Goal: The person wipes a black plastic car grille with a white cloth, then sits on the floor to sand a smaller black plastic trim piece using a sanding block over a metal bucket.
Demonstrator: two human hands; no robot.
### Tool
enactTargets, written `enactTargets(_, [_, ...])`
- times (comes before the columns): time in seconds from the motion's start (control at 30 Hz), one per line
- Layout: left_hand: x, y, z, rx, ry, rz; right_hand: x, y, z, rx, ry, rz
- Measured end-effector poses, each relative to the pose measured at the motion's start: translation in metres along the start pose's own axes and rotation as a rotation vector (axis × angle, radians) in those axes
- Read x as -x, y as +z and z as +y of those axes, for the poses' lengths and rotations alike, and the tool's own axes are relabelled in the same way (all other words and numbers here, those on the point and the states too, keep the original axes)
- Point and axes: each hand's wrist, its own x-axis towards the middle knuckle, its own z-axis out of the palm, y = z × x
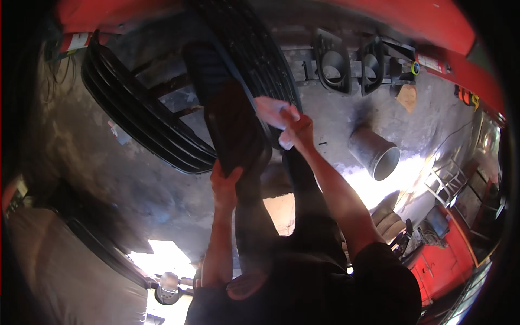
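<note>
"Since I have only the head camera to go by, where does the ribbed black panel (238, 130) sit?"

"Aslant above my legs (254, 225), near end in my left hand (225, 187), far end overlapping the slatted black grille (260, 49) in view. I can't tell whether that far end rests on anything."

"What could go wrong?"

"Twisting, I'd judge. I see just one hand gripping the panel, and at one end, so a hard push on its far part could lever it loose. It might then drop to the concrete floor (325, 124) or scuff the grille. Grit in the pinkish-white cloth (271, 111), if there is any, could scratch the dark surface, and a loose fold could snag on an edge."

"And how are the hands posed?"

"My left thumb lies on the panel's face, with the fingers curled round its lower left edge, mostly hidden. That forearm points almost straight up the view. My right hand (299, 130) pinches the bunched cloth beside the panel's right edge, its forearm slanting up and leftward, elbow out to the side. Whether the cloth touches the panel, I can't tell."
</note>
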Motion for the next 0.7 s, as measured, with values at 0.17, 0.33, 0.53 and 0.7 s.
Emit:
enactTargets(0.17, [-0.029, -0.034, 0.004, 0.085, 0.063, 0.079, -0.160, -0.047, 0.133, 0.257, -0.032, -0.064])
enactTargets(0.33, [-0.049, -0.059, 0.010, 0.114, 0.111, 0.197, -0.225, -0.041, 0.228, 0.166, -0.204, -0.240])
enactTargets(0.53, [-0.069, -0.058, 0.009, 0.053, 0.163, 0.275, -0.189, -0.054, 0.184, 0.162, -0.158, 0.050])
enactTargets(0.7, [-0.067, -0.052, 0.000, 0.069, 0.149, 0.263, -0.177, -0.089, 0.162, 0.224, -0.058, 0.121])
